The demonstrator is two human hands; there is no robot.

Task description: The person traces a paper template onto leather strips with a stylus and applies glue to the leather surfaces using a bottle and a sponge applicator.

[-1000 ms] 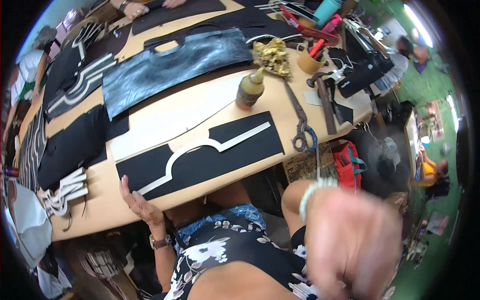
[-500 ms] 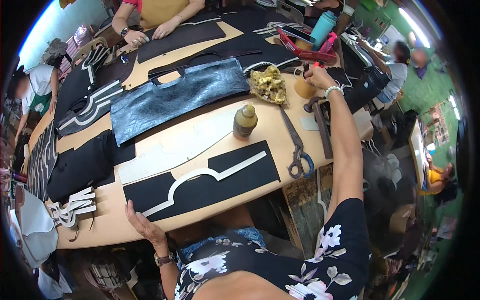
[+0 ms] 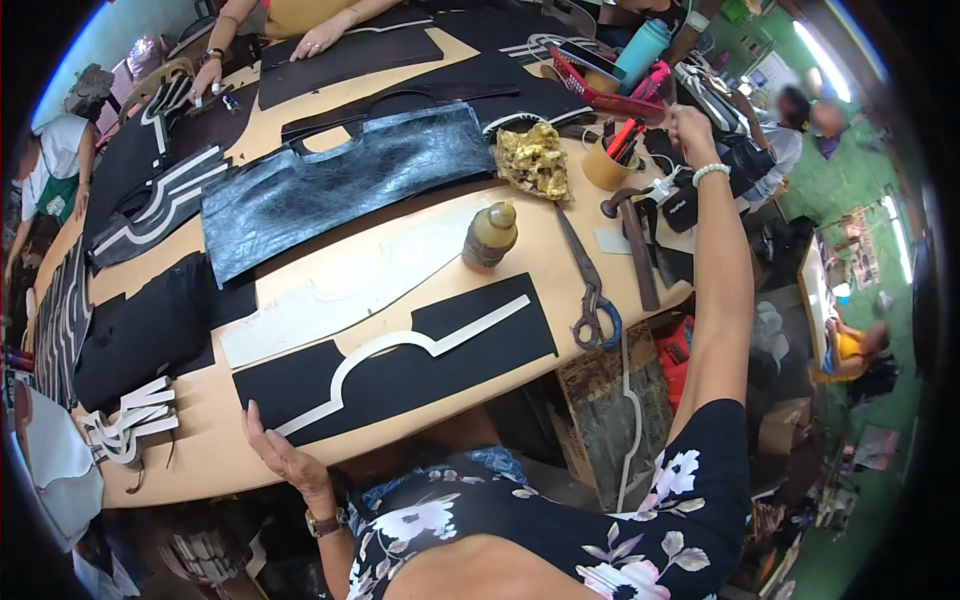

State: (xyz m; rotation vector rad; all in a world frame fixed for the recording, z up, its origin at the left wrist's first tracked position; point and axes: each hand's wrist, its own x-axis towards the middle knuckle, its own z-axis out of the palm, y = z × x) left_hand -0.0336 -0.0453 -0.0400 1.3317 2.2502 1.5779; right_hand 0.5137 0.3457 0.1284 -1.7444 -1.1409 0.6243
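In front of me lies a black panel with a curved white strip across it. My left hand rests at the panel's lower left corner, fingers stretched out and thumb apart, beside the strip's end. My right hand is reached far out to the right, above a tan cup of pens and a white plug on a cord. Its fingers are curled closed; whatever they hold is hidden. A plastic squeeze bottle and large scissors lie between the panel and the cup.
A hammer lies near the right edge. Beyond are a yellowish lump, a shiny black piece and a red basket with a turquoise bottle. White cut strips lie at left. A co-worker's hands work across the table.
My right hand has moved right, away from the pen cup, which now shows red and black pens. My left hand stays at the panel. The co-worker's one hand has shifted left.
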